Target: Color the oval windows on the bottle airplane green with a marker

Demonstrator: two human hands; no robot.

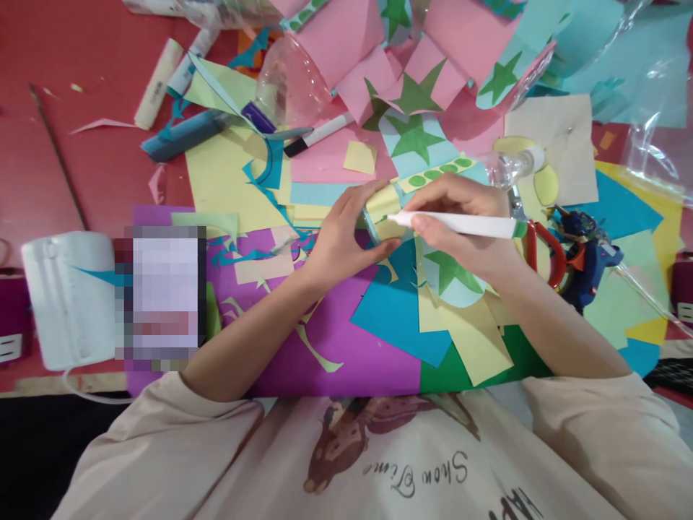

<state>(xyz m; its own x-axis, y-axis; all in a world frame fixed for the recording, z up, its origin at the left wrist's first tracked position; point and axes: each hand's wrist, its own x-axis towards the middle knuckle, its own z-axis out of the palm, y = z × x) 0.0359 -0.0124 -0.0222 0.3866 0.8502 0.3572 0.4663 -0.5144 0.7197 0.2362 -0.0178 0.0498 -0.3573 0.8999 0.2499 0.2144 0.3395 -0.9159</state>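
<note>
My left hand (346, 235) curls around one end of a paper-wrapped plastic bottle (373, 230), thumb below and fingers above. Pale yellow paper (390, 199) covers that end, and a small green mark shows on it. In my right hand (460, 217) is a white marker (465, 224) with a green end, its tip at the yellow paper beside the mark. A strip with green dots (438, 173) runs along the wrapping. The clear bottle neck (512, 167) sticks out at the right, partly behind my right hand. Light blue fins with green stars (414, 137) (455, 271) lie above and below it.
Red-handled scissors (549, 253) and a blue tape dispenser (590, 271) lie right of my right hand. A black-tipped marker (319, 135), paper scraps (265, 271) and a star-decorated pink paper piece (346, 43) lie around. At left are a white pouch (70, 303) and a blurred-out screen (165, 289).
</note>
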